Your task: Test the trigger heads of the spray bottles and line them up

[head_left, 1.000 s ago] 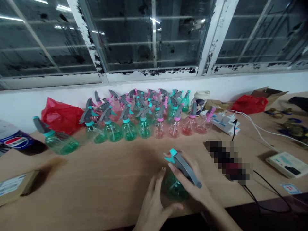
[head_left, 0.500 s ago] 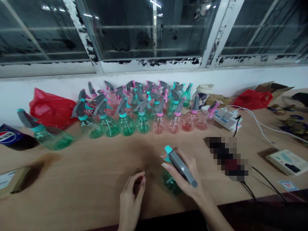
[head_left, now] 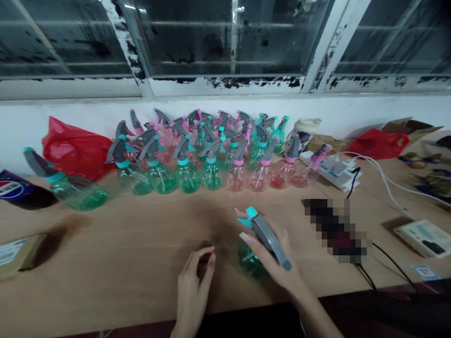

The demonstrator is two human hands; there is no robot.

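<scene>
My right hand (head_left: 278, 256) is wrapped around the neck of a green spray bottle (head_left: 248, 258), which stands on the table. The bottle's grey head and turquoise nozzle stick out above my fingers, pointing away to the left. Part of the bottle's body is hidden beneath the hand. To the left, my left hand (head_left: 195, 274) rests at the table, its fingers curled and the thumb tip close to the index fingertip. I see nothing held in it. It is apart from the bottle.
Rows of green and pink spray bottles (head_left: 188, 176) line the wall. One green bottle (head_left: 77, 192) lies tilted at left, near a red bag (head_left: 73, 150), a Pepsi bottle (head_left: 24, 190) and a small box (head_left: 23, 253). On the right are a blurred-out object (head_left: 334, 230), cables and a white box (head_left: 423, 238).
The view has shifted slightly. Both hands hold nearly the same pose, with the right hand still gripping the green spray bottle.
</scene>
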